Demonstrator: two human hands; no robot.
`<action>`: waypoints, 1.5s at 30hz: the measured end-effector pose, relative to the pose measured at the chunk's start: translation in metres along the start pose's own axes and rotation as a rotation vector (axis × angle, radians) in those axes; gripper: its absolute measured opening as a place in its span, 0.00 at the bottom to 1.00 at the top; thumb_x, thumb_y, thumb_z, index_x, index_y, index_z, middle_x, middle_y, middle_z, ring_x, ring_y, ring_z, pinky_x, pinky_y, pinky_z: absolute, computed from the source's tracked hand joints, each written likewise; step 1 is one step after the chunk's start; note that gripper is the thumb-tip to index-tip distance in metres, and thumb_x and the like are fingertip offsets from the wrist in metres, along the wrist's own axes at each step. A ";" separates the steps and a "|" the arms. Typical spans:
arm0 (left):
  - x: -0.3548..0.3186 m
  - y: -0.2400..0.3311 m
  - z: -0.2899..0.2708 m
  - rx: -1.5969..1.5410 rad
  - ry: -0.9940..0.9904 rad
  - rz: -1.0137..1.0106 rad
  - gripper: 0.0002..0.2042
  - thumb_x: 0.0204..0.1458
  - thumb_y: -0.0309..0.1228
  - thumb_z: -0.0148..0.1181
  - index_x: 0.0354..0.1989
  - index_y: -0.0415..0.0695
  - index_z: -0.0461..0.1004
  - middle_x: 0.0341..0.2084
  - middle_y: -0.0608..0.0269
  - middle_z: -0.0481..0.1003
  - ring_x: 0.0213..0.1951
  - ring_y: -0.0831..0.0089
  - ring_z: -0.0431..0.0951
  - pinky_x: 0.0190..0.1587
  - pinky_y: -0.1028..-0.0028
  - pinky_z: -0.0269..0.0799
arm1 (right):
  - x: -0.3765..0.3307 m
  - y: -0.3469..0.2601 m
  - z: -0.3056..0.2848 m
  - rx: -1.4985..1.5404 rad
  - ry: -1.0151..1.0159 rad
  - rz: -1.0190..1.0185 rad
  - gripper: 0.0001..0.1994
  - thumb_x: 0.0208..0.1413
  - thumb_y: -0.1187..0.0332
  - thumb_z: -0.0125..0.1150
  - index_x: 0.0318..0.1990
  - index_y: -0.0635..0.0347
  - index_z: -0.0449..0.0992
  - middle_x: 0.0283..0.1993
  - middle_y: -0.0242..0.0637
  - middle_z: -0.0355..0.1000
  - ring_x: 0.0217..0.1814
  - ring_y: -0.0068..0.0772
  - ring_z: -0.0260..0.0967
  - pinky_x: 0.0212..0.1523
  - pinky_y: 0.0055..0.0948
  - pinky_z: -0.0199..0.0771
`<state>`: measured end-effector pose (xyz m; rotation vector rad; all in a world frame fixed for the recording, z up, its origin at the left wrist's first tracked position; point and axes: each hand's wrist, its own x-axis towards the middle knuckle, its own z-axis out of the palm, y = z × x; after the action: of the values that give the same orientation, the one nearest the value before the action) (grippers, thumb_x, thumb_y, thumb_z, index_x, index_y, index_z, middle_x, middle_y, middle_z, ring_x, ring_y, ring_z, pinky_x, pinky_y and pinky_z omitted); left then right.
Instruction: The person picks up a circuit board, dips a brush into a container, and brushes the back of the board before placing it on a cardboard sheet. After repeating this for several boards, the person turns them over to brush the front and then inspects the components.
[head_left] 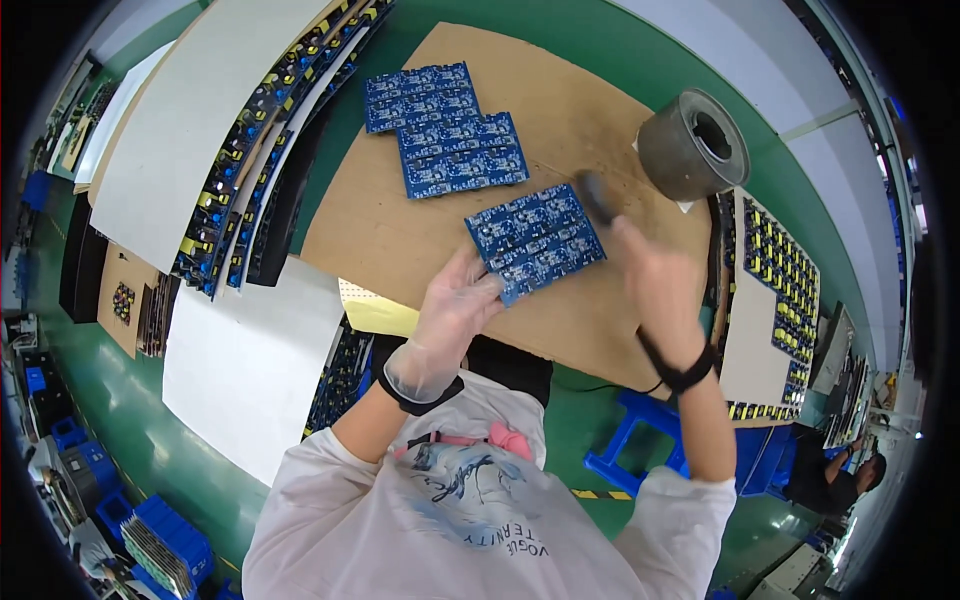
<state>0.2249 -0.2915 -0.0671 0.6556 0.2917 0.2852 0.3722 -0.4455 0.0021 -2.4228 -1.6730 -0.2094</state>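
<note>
My left hand (456, 304), in a thin clear glove, grips a blue circuit board panel (545, 250) by its near left edge and holds it tilted over the brown cardboard (370, 240). My right hand (660, 285) is smeared by motion, to the right of that panel. From its fingers a brush (597, 197) with a dark rounded head points up and left, close to the panel's far right corner. Its details are blurred. Two more blue circuit board panels, a farther one (420, 92) and a nearer one (462, 155), lie overlapping on the cardboard.
A grey metal can (672, 152) with an opening stands at the cardboard's far right. Stacked boards with yellow and blue parts (215, 205) rise on the left, beside white sheets (245, 370). More populated boards (780, 270) lie right. A blue stool (640, 435) stands below.
</note>
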 end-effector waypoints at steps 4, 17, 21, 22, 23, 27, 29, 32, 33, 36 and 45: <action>0.005 -0.001 0.003 -0.008 0.014 0.007 0.26 0.56 0.19 0.45 0.65 0.40 0.49 0.57 0.56 0.63 0.57 0.67 0.67 0.58 0.65 0.65 | -0.001 -0.001 0.005 -0.026 0.104 -0.159 0.21 0.44 0.78 0.54 0.49 0.53 0.74 0.21 0.39 0.66 0.19 0.39 0.66 0.19 0.34 0.63; -0.003 0.000 -0.001 -0.098 -0.004 0.004 0.23 0.60 0.33 0.43 0.62 0.37 0.54 0.57 0.56 0.64 0.57 0.64 0.67 0.59 0.63 0.63 | -0.030 0.000 -0.002 0.065 -0.026 0.050 0.22 0.43 0.78 0.54 0.50 0.56 0.74 0.32 0.41 0.74 0.29 0.41 0.72 0.25 0.35 0.71; 0.002 -0.002 -0.005 -0.081 0.002 0.013 0.24 0.61 0.38 0.40 0.62 0.36 0.53 0.58 0.53 0.62 0.57 0.61 0.66 0.59 0.60 0.62 | -0.043 0.001 0.000 0.042 0.044 -0.050 0.23 0.40 0.78 0.54 0.50 0.57 0.74 0.30 0.40 0.74 0.27 0.39 0.72 0.25 0.33 0.71; 0.003 -0.002 -0.006 -0.058 0.005 0.022 0.25 0.62 0.40 0.38 0.62 0.35 0.52 0.59 0.52 0.61 0.58 0.59 0.66 0.60 0.58 0.61 | -0.047 0.013 0.006 0.015 0.033 0.015 0.24 0.39 0.78 0.54 0.49 0.56 0.74 0.29 0.38 0.73 0.26 0.37 0.71 0.24 0.33 0.70; 0.002 -0.004 -0.005 -0.061 0.005 0.016 0.25 0.62 0.40 0.38 0.62 0.35 0.52 0.59 0.52 0.61 0.58 0.59 0.66 0.60 0.58 0.61 | -0.051 0.019 0.008 -0.014 0.016 0.082 0.24 0.38 0.77 0.55 0.49 0.55 0.75 0.28 0.37 0.72 0.25 0.36 0.70 0.24 0.32 0.70; 0.003 -0.005 -0.002 -0.037 0.052 0.015 0.25 0.61 0.38 0.41 0.62 0.35 0.53 0.58 0.51 0.63 0.56 0.59 0.67 0.58 0.60 0.64 | -0.059 -0.011 -0.013 -0.175 0.013 -0.044 0.25 0.37 0.76 0.56 0.49 0.55 0.75 0.24 0.35 0.68 0.21 0.33 0.67 0.22 0.30 0.68; 0.004 -0.003 -0.001 -0.024 0.062 0.007 0.22 0.60 0.32 0.43 0.61 0.36 0.55 0.55 0.55 0.65 0.54 0.64 0.69 0.55 0.63 0.67 | -0.060 -0.002 -0.005 -0.121 0.009 -0.020 0.25 0.37 0.76 0.57 0.50 0.55 0.75 0.24 0.34 0.67 0.21 0.32 0.66 0.21 0.30 0.67; 0.002 -0.005 0.005 0.004 0.093 0.008 0.21 0.59 0.27 0.44 0.61 0.36 0.55 0.53 0.56 0.67 0.53 0.67 0.70 0.54 0.65 0.68 | -0.063 0.001 0.000 -0.013 0.006 0.018 0.26 0.36 0.76 0.57 0.50 0.55 0.74 0.22 0.33 0.65 0.19 0.31 0.64 0.20 0.30 0.65; 0.003 -0.007 0.007 0.025 0.121 0.022 0.21 0.58 0.25 0.44 0.61 0.36 0.55 0.53 0.56 0.67 0.53 0.67 0.70 0.54 0.65 0.69 | -0.062 -0.008 -0.006 -0.006 0.041 -0.048 0.26 0.36 0.76 0.57 0.50 0.55 0.74 0.22 0.33 0.64 0.18 0.31 0.63 0.19 0.31 0.64; 0.004 -0.008 0.006 0.041 0.156 0.035 0.21 0.58 0.22 0.43 0.61 0.36 0.55 0.53 0.56 0.67 0.52 0.68 0.71 0.54 0.65 0.69 | -0.060 -0.018 -0.012 0.008 0.111 -0.175 0.26 0.37 0.77 0.57 0.50 0.55 0.74 0.21 0.32 0.64 0.18 0.30 0.62 0.17 0.31 0.62; 0.003 -0.012 0.007 0.032 0.208 0.043 0.19 0.58 0.21 0.43 0.59 0.35 0.57 0.50 0.57 0.68 0.51 0.68 0.71 0.54 0.65 0.69 | -0.064 -0.014 -0.012 0.040 0.037 -0.123 0.26 0.37 0.77 0.58 0.50 0.51 0.75 0.18 0.30 0.59 0.15 0.28 0.60 0.15 0.32 0.58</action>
<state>0.2323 -0.3029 -0.0702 0.6653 0.4827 0.3915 0.3364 -0.5011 0.0003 -2.2758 -1.7933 -0.2348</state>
